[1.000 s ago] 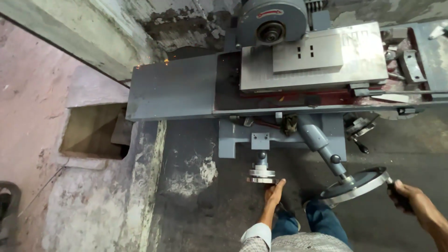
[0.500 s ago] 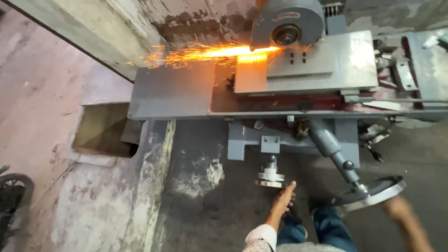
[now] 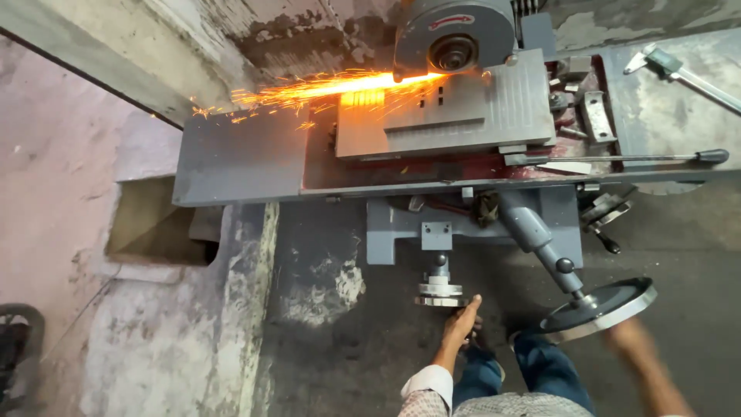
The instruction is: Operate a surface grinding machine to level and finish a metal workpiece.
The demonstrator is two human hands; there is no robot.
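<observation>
Handwheel (image 3: 440, 293) just above left fingers (image 3: 468, 307)

caliper (image 3: 679, 73) on table right | sparks (image 3: 309, 91) flying left | floor pit (image 3: 158, 228)

The left hand (image 3: 461, 318) reaches forward from a rolled pale cuff, forearm stretched straight, fingers extended and held together, palm turned inward, grip open. The right hand (image 3: 629, 336) is blurred with motion, its forearm slanting up from the lower right; whether its grip is closed cannot be told
</observation>
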